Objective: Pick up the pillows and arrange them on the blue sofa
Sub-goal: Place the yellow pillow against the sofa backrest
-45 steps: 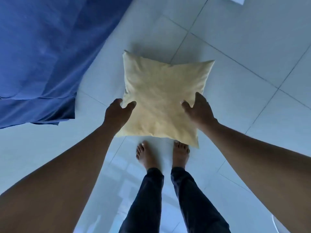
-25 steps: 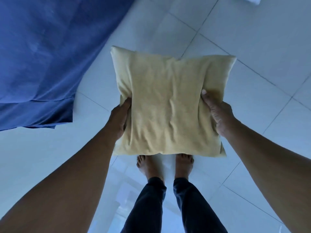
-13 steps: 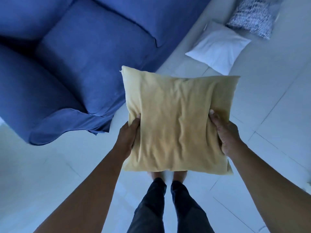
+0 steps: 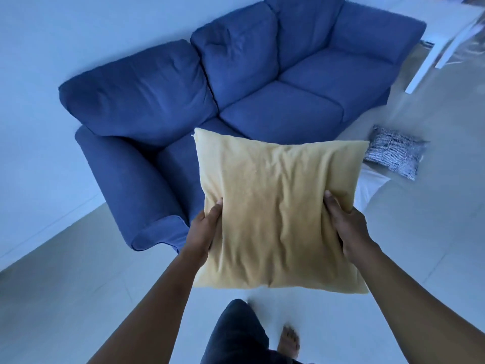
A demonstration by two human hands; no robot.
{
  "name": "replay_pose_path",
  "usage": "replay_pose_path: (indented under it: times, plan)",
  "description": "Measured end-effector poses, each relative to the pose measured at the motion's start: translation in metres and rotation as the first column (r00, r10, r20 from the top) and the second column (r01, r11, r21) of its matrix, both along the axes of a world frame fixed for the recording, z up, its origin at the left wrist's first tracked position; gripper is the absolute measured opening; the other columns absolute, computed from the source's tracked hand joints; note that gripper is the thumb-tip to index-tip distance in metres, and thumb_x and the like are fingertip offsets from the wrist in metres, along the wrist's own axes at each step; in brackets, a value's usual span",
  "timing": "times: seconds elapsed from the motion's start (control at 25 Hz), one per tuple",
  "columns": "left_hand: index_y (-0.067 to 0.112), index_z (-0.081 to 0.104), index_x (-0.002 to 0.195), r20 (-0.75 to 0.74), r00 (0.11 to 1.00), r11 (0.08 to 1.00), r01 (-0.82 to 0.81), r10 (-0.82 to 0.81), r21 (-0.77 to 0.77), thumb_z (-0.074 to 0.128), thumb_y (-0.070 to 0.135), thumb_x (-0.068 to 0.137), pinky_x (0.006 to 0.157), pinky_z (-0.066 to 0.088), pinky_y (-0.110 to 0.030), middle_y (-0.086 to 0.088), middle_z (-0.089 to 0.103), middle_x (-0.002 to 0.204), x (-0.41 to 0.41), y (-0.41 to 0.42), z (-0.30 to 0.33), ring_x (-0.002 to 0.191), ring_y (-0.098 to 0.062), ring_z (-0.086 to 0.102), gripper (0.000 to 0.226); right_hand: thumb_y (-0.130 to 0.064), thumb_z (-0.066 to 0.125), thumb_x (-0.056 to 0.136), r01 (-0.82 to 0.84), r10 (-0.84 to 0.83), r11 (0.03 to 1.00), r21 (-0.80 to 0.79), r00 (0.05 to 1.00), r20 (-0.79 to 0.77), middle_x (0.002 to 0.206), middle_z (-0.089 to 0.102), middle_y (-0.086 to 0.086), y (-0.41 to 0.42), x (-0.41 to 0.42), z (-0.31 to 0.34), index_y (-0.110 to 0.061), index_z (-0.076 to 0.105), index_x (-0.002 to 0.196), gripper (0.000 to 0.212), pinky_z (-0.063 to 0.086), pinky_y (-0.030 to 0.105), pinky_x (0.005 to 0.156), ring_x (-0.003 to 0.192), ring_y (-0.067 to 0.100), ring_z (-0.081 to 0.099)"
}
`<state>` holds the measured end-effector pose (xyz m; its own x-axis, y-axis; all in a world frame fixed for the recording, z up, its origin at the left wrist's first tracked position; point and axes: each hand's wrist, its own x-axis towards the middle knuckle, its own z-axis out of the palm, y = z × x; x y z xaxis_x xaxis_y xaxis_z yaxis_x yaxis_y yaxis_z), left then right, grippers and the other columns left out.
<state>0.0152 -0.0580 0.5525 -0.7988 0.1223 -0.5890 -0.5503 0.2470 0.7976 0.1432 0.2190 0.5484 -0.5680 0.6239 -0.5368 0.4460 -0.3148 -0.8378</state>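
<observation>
The yellow pillow (image 4: 278,214) is up off the floor now, pinched between both hands: the left hand (image 4: 203,229) clamps its edge at 9 o'clock and the right hand (image 4: 346,227) clamps the edge at 3 o'clock, thumbs pressed into the front face. A second ago the view looked straight down at tiles and feet; it has since lifted, and the whole blue sofa (image 4: 262,82) fills the frame from 10 to 1 o'clock, with the pillow held in the air in front of its near seat. That suggests the pick-up is finished and the carry to the sofa is under way. Two more wait on the floor at about 3 o'clock: a patterned pillow (image 4: 393,155) and, mostly hidden behind the yellow one, a white pillow (image 4: 370,187).
</observation>
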Motion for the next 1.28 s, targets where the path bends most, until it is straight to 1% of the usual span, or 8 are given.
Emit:
replay_pose_path:
  times: [0.32,0.48,0.68,0.8,0.88,0.96,1.2,1.28]
  plan:
    - [0.027,0.072,0.134,-0.028,0.994,0.992,-0.104,0.106,0.069,0.069,0.062,0.09,0.106,0.058,-0.043,0.006,0.083,0.119,-0.07,-0.015,-0.001,0.114,-0.019,0.077,0.056,-0.074,0.079,0.069,-0.121,0.123,0.992,0.03,0.991,-0.048,0.114,0.077,-0.003,0.008,-0.105,0.007,-0.021,0.073,0.118,0.072,0.053,0.045,0.102,0.108,0.022,0.07]
    - [0.025,0.073,0.132,0.039,0.985,0.982,-0.173,0.171,0.072,0.068,0.058,0.094,0.101,0.059,-0.04,0.005,0.083,0.118,-0.136,-0.014,-0.018,0.112,-0.019,0.077,0.051,-0.066,0.078,0.077,-0.18,0.18,0.984,0.012,0.984,-0.015,0.113,0.075,-0.002,0.011,-0.194,-0.008,-0.017,0.071,0.119,0.065,0.051,0.04,0.094,0.105,0.021,0.069]
    - [0.026,0.076,0.126,0.109,0.96,0.964,-0.263,0.257,0.04,0.071,0.054,0.092,0.101,0.06,-0.044,0.005,0.085,0.112,-0.216,-0.022,-0.021,0.109,-0.022,0.078,0.044,-0.062,0.079,0.076,-0.259,0.259,0.966,0.006,0.966,0.019,0.104,0.074,-0.002,0.01,-0.304,-0.009,-0.025,0.069,0.097,0.044,0.051,0.04,0.09,0.094,0.019,0.067]
    - [0.023,0.079,0.117,0.116,0.946,0.953,-0.304,0.302,0.004,0.069,0.043,0.095,0.091,0.062,-0.042,-0.001,0.086,0.106,-0.27,-0.027,-0.02,0.105,-0.026,0.079,0.031,-0.057,0.08,0.079,-0.305,0.305,0.952,-0.002,0.952,0.016,0.101,0.075,0.001,0.01,-0.365,-0.011,-0.02,0.071,0.097,0.042,0.051,0.035,0.078,0.092,0.019,0.068]
    - [0.022,0.08,0.114,0.122,0.932,0.939,-0.342,0.342,-0.026,0.067,0.039,0.094,0.095,0.062,-0.046,-0.004,0.085,0.108,-0.295,-0.028,-0.02,0.106,-0.029,0.078,0.029,-0.054,0.079,0.081,-0.354,0.355,0.934,-0.038,0.935,0.01,0.101,0.076,0.0,0.01,-0.398,-0.011,-0.018,0.073,0.1,0.041,0.05,0.031,0.071,0.092,0.019,0.069]
    - [0.022,0.08,0.113,0.143,0.911,0.922,-0.386,0.388,-0.041,0.065,0.038,0.093,0.097,0.061,-0.05,-0.005,0.085,0.109,-0.317,-0.029,-0.021,0.107,-0.03,0.077,0.029,-0.053,0.079,0.081,-0.385,0.386,0.921,-0.065,0.923,0.0,0.103,0.078,0.001,0.01,-0.429,-0.013,-0.018,0.075,0.102,0.041,0.051,0.031,0.072,0.096,0.021,0.07]
    - [0.022,0.079,0.112,0.183,0.808,0.828,-0.556,0.559,-0.073,0.06,0.031,0.098,0.078,0.056,-0.039,-0.006,0.084,0.108,-0.373,0.003,-0.029,0.105,-0.028,0.075,0.025,-0.063,0.082,0.064,-0.522,0.532,0.839,-0.155,0.846,0.028,0.103,0.081,0.003,0.031,-0.546,-0.037,-0.017,0.079,0.104,0.061,0.059,0.043,0.09,0.098,0.025,0.074]
    - [0.02,0.079,0.11,0.2,0.786,0.81,-0.581,0.585,-0.084,0.058,0.028,0.099,0.07,0.052,-0.036,-0.007,0.084,0.105,-0.395,0.006,-0.036,0.098,-0.027,0.074,0.026,-0.06,0.083,0.068,-0.554,0.565,0.818,-0.154,0.824,0.037,0.1,0.083,0.002,0.033,-0.579,-0.049,-0.017,0.08,0.104,0.056,0.059,0.046,0.095,0.1,0.026,0.075]
